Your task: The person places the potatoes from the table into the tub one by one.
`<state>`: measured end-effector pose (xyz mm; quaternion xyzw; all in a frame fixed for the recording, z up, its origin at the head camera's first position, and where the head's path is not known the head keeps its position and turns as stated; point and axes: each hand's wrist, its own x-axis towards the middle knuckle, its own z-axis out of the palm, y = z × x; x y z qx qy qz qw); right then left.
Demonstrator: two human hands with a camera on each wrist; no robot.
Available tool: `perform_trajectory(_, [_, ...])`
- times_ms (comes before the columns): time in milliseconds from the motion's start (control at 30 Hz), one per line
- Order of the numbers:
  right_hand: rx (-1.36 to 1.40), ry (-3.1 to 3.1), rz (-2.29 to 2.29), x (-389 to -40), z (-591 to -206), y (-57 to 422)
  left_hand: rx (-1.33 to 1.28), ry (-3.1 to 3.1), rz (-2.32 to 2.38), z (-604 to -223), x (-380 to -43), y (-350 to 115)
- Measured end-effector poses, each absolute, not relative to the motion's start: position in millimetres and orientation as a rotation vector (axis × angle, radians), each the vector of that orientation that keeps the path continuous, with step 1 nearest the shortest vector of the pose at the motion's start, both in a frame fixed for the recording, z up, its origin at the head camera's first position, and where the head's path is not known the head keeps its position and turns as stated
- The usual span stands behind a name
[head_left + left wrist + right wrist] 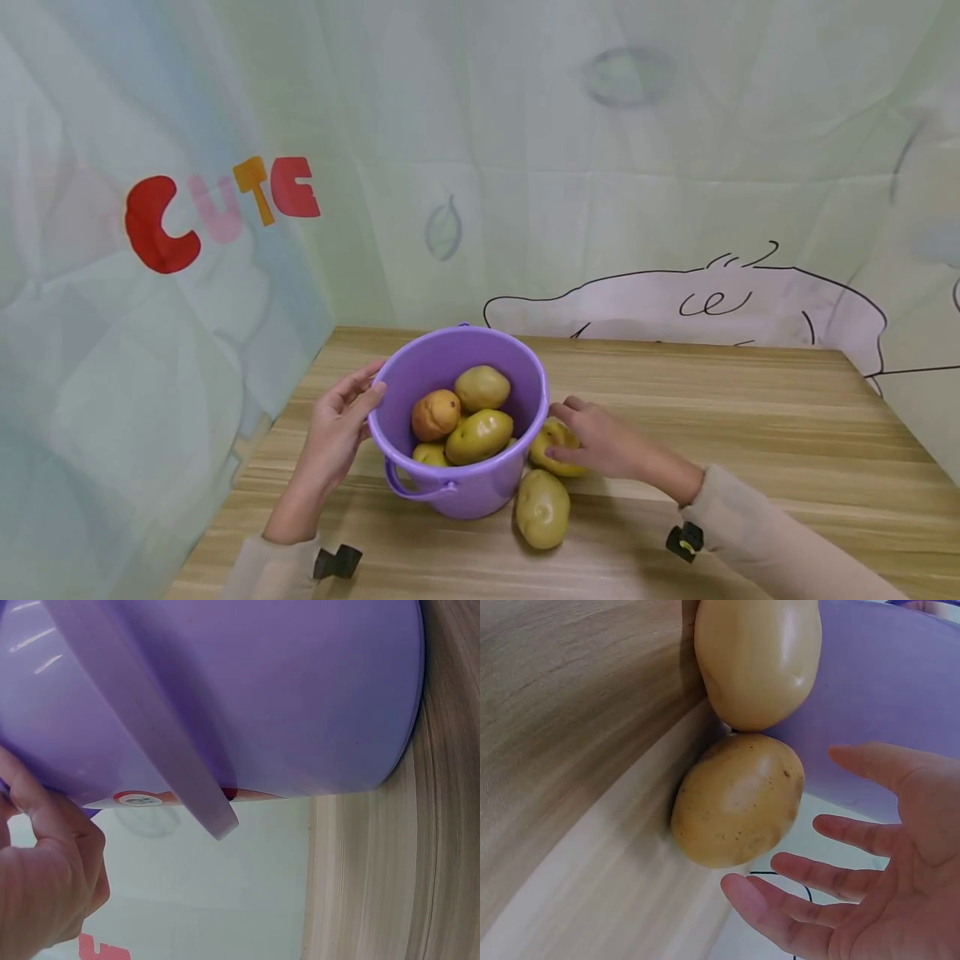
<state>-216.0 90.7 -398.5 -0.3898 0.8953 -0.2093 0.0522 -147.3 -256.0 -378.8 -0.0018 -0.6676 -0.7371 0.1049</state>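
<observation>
A purple bucket [480, 496] stands on the table, tipped slightly, with several potatoes [480, 436] inside. One of those, a browner potato [436, 415], lies at the left of the pile. My left hand [333, 429] grips the bucket's left rim, thumb over the edge and fingers outside. To the right of the bucket, my right hand [611, 442] hovers over a speckled potato [739, 801], fingers spread and apart from it in the right wrist view. A smooth potato [543, 510] lies in front of that one, close against the bucket wall.
The bucket's handle [150, 720] hangs down its near left side. The wood-grain table [720, 417] extends to the right. Behind it hangs a pale printed curtain [525, 167], and red and orange letters [161, 225] show on the left curtain.
</observation>
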Motion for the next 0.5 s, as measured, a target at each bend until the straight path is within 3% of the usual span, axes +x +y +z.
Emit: perform_trajectory(500, [-1.203, 2.678, -0.684, -219.4, -413.2, 86.8, 0.004, -1.975, -2.167, -378.5, -146.8, -256.6])
